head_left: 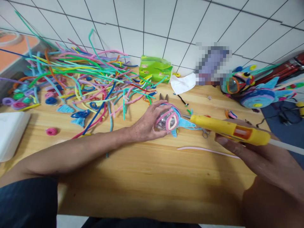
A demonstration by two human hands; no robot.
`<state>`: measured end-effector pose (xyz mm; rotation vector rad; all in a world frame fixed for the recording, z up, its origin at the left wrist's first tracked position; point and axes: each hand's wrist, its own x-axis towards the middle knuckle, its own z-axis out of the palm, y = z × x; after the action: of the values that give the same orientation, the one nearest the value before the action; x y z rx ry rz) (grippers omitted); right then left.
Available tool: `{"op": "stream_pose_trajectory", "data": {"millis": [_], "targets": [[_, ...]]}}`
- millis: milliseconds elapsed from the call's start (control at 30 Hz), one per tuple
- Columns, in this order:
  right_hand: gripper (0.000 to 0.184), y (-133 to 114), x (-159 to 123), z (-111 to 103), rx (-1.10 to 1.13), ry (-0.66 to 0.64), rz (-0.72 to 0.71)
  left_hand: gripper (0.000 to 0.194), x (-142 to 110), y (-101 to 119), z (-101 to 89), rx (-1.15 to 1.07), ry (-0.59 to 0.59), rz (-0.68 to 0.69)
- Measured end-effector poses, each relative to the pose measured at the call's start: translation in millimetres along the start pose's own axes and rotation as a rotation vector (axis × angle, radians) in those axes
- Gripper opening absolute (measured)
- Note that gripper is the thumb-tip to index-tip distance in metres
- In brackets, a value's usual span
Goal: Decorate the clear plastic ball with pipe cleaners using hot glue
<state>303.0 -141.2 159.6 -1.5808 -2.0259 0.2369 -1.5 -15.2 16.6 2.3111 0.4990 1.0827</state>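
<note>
My left hand (152, 122) is wrapped round a fish-shaped craft (172, 121). Its clear body is edged with pink and blue pipe cleaners, and a light blue tail (187, 123) points right. In my right hand (256, 152) is a yellow hot glue gun (228, 128), a white glue stick (286, 146) jutting from its back. The gun's nozzle points left, close to the tail; whether it touches cannot be made out. Dark plier-like tips (163, 97) show behind my left hand. Scissor handles (205, 133) lie beneath the gun, and a pale pink pipe cleaner (206, 150) rests nearer me.
Many coloured pipe cleaners (95, 71) are heaped at the back left, with coiled pieces around them. A green tissue pack (155, 69) leans by the tiled wall. Finished-looking fish crafts (257, 98) stand at the right. A white box (13, 133) sits at the left edge.
</note>
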Motion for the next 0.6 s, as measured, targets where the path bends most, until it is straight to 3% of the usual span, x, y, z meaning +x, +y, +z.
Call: {"op": "stream_pose_trajectory", "data": {"millis": [100,200,600], "targets": [[0.023,6,0,7,-0.089,-0.08,-0.22,0.089,0,0,-0.2,-0.007,-0.013,-0.003],[0.016,4,1,14,-0.121,-0.101,-0.311,0.089,0,0,-0.9,-0.004,-0.02,0.005],[0.013,-6,5,25,-0.082,-0.124,-0.307,0.092,0,-5,3.4,0.012,0.003,0.043]]}}
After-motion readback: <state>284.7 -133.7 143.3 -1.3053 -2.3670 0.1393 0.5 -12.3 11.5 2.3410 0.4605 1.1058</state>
